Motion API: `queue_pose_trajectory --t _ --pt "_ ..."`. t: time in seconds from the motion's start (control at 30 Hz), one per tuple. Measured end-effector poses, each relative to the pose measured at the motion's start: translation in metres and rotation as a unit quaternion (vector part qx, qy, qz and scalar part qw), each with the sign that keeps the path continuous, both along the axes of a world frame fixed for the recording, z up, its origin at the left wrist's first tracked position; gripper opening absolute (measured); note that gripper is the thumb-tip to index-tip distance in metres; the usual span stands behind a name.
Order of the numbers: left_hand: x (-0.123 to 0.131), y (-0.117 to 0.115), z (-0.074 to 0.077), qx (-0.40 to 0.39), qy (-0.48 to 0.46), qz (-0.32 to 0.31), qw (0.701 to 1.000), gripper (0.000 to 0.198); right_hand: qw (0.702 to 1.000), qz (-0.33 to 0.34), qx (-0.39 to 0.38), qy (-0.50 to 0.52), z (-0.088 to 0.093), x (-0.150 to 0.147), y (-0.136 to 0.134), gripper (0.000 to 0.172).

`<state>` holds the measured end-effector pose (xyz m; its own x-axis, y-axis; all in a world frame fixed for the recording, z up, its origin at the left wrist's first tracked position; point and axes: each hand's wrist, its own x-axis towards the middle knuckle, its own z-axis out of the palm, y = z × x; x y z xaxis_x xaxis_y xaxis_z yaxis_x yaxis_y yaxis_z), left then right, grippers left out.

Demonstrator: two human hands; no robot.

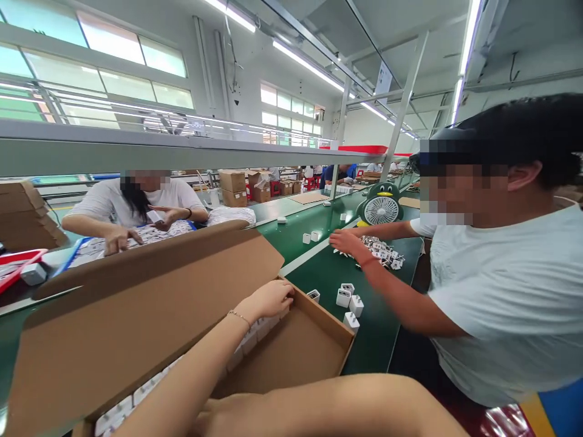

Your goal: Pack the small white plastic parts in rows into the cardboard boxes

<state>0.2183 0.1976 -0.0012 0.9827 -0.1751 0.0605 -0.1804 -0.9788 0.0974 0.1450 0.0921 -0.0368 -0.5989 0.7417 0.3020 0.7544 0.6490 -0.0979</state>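
Observation:
An open cardboard box (pixel 273 358) lies in front of me, its lid flap (pixel 150 303) raised on the far side. White charger blocks (pixel 248 345) stand in a row along its back wall, and more fill its near left end. My left hand (pixel 269 300), with a thin bracelet at the wrist, reaches to the far right corner of the box. Its fingers are curled downward at the end of the row; what they hold is hidden. My right arm crosses low in front, and my right hand (pixel 207 419) is mostly covered by my left forearm.
Several white charger blocks (pixel 350 303) stand on the green table (pixel 296 267) right of the box. A co-worker (pixel 496 273) at right reaches toward a pile of small parts (pixel 382 252) near a penguin-shaped fan (pixel 381 206). Another person (pixel 136 212) works across the table. A shelf beam (pixel 182 149) runs overhead.

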Motion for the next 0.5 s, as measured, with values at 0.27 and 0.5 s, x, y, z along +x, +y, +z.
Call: queue_pose_trajectory --t 0.27,0.5 --pt "-0.004 -0.002 -0.024 0.099 0.012 -0.084 0.991 0.019 0.953 -0.264 -0.053 0.141 0.051 0.13 -0.09 0.045" --pt "-0.097 -0.005 0.016 0.003 -0.088 0.06 0.994 0.029 0.935 -0.334 -0.1 -0.06 0.029 0.164 -0.012 0.063"
